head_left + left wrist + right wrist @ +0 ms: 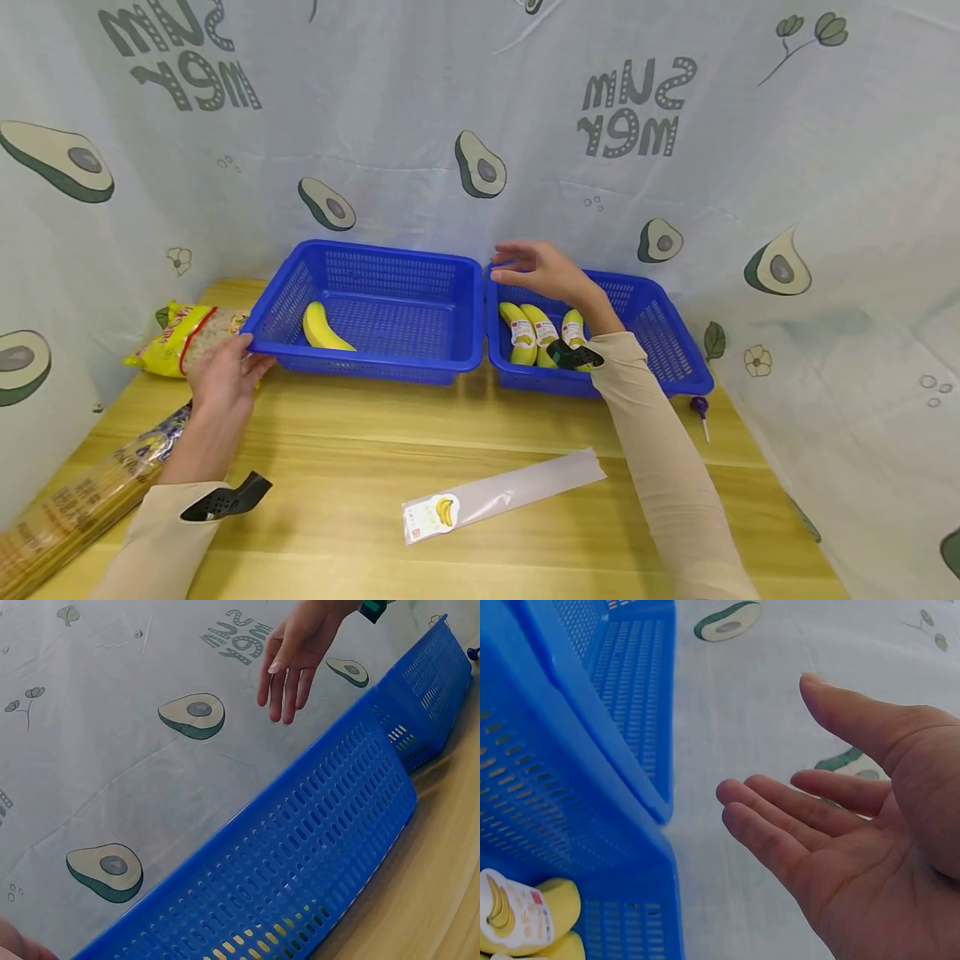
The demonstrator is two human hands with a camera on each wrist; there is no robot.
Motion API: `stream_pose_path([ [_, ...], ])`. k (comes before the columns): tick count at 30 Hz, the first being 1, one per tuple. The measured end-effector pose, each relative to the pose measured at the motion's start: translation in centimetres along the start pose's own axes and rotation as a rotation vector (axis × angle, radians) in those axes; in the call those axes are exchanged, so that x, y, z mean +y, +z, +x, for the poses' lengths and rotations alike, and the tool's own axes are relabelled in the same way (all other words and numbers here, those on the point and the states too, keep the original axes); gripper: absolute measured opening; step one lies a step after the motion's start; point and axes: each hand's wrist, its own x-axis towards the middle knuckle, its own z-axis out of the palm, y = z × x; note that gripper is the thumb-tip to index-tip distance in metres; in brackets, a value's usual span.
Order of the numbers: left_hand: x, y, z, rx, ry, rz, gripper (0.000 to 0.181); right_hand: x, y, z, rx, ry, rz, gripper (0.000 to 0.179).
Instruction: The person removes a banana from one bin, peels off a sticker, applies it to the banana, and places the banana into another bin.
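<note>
My left hand [225,373] pinches the front left corner of the left blue plastic basket [375,365], thumb at the rim and fingers lower against the wall. One banana [322,327] lies inside that basket. Over the back left part of the right blue basket [682,385] hovers my right hand [542,268], with nothing in it. Its fingers are extended and the thumb stands apart in the right wrist view. Beneath that hand, several labelled bananas [522,335] lie in the right basket; the forearm partly covers them.
A clear plastic sleeve with a banana label [502,496] lies on the wooden table [337,450]. At left are a yellow food bag [176,337] and a long pack of noodles [97,492]. A purple lollipop [700,407] lies right; a patterned curtain [405,125] hangs behind.
</note>
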Motion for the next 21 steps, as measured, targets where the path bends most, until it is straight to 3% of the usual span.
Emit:
stream_pose_path([
  [7,0.1,0.3,0.3,0.022,-0.047,0.020,0.025,-1.4,0.8,2.2,-0.041,-0.024,0.012,0.061],
  [11,-0.1,0.6,0.6,-0.001,-0.094,0.012,0.025,-1.7,1.2,3.4,-0.070,-0.041,0.001,0.059],
  [21,0.5,0.3,1.3,0.035,-0.097,0.059,0.029,-2.8,4.0,6.5,-0.185,-0.035,0.000,0.059],
])
